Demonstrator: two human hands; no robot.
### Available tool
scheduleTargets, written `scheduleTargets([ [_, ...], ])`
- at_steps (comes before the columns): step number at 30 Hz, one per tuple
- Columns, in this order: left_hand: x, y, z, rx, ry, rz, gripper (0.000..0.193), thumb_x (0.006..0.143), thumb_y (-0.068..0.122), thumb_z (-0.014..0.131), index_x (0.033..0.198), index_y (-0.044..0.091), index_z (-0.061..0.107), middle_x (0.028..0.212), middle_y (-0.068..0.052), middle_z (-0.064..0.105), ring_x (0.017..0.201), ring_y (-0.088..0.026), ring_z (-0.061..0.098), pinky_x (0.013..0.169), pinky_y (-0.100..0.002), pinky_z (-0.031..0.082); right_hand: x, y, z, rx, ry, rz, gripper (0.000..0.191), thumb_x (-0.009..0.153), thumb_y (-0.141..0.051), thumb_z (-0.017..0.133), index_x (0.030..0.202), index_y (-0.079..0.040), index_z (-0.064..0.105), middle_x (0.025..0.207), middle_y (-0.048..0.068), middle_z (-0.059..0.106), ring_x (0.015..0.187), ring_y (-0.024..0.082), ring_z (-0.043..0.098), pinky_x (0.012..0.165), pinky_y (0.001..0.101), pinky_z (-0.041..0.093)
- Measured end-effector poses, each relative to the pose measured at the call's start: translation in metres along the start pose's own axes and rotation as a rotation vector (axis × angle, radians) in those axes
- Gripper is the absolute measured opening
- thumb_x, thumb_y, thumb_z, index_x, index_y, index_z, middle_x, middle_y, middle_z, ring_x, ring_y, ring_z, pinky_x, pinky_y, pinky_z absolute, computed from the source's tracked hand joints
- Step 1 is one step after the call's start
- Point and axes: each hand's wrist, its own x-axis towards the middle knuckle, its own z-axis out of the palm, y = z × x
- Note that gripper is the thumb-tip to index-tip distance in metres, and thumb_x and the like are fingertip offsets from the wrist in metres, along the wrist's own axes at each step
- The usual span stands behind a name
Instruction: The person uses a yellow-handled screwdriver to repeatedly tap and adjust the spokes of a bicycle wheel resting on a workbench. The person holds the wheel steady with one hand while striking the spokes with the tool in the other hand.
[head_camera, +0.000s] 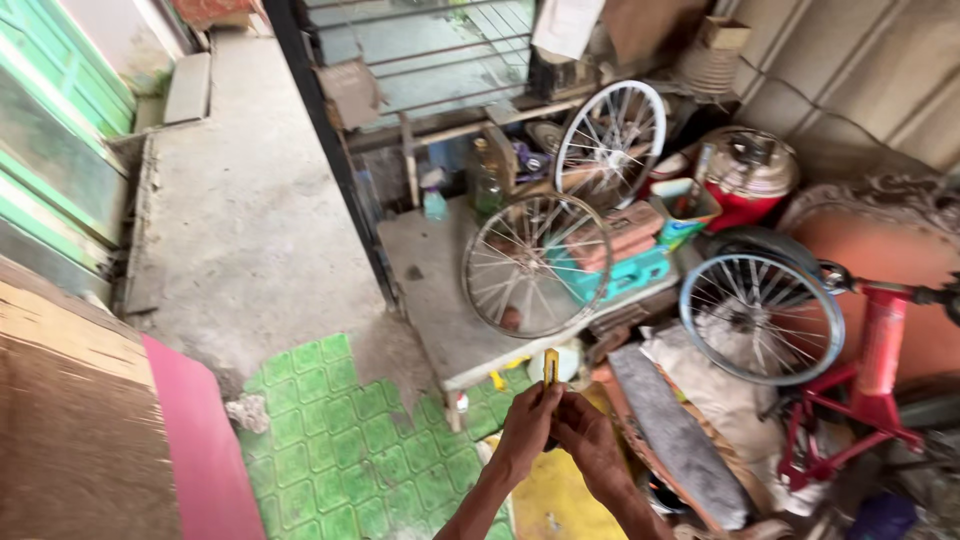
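Far left: one brown board (70, 400) with one pink panel (205, 440) along its edge, then one patch of green patterned mat (330, 440) on the concrete floor (250, 220).

Low in the middle: two bare hands, pressed together around one small yellow tool (550, 367). Left hand (528, 420) closed around the tool's lower part, fingers curled at its base. Right hand (585, 432) closed against the same lower part, touching the left. Tool's long axis upright, tip pointing up and away from the hands, toward the low bench; lower end hidden inside the grip, so kind of tool hard to tell.

Beyond the hands: one grey low bench (430, 290), with one bare spoked rim (537, 265) leaning on it. Behind that, a second spoked rim (610, 140) standing upright. Further right, a third wheel with tyre (762, 312), fitted to one red bicycle frame (870, 370). Three wheels in all.

Between the rims: one teal box (625, 275) under stacked reddish bricks. Above right: one red canister with metal lid (745, 175). One grey plank (675, 435) lying just right of the hands.
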Motion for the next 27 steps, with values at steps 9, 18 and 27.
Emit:
scheduleTargets([
  [9,0.016,0.045,-0.091,-0.241,-0.040,0.053,0.040,0.104,0.040,0.055,0.111,0.006,0.074,0.100,-0.006,0.075,0.070,-0.008,0.063,0.056,-0.025,0.050,0.053,0.025,0.071,-0.069,-0.123,-0.069,0.040,0.095,-0.003,0.065,0.134,0.005,0.059,0.108,0.010,0.074,0.091,0.016,0.069,0.081,0.0346,0.060],
  [18,0.101,0.069,-0.145,-0.379,-0.096,0.040,0.039,0.108,0.038,0.053,0.106,0.003,0.071,0.088,-0.009,0.071,0.061,-0.012,0.061,0.048,-0.027,0.046,0.162,0.040,0.096,-0.054,-0.102,-0.144,0.025,0.097,-0.004,0.065,0.118,0.009,0.066,0.083,0.011,0.072,0.072,0.015,0.065,0.065,0.0327,0.056],
  [27,0.198,0.104,-0.191,-0.397,-0.107,0.014,0.039,0.105,0.034,0.051,0.104,0.001,0.071,0.086,-0.008,0.073,0.067,-0.013,0.066,0.058,-0.026,0.053,0.276,0.048,0.133,-0.092,0.083,-0.171,0.016,0.096,-0.005,0.067,0.107,0.007,0.069,0.083,0.008,0.076,0.072,0.012,0.069,0.062,0.0271,0.055],
])
